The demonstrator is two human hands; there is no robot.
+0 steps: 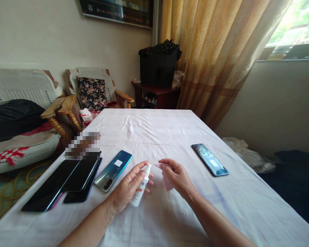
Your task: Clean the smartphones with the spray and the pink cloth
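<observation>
My left hand [128,185] is wrapped round a small white spray bottle [139,193] with a printed label, its index finger on the pump top. Opposite the nozzle, my right hand [176,175] pinches a pink cloth [167,181], which hangs partly hidden below the fingers. The two hands are a short gap apart above the table. Just left of my left hand lies a blue-green phone [114,171], back up, with a white sticker on it. Farther to the right rests another phone [210,160], its bluish glossy side up and a pale patch on it.
Several dark phones [51,185] overlap at the table's left side, beside a blurred-out patch. A white cloth covers the table [154,133]. Wooden armchairs [90,89] stand beyond its left edge, and a cabinet [157,90] holding a black television stands behind.
</observation>
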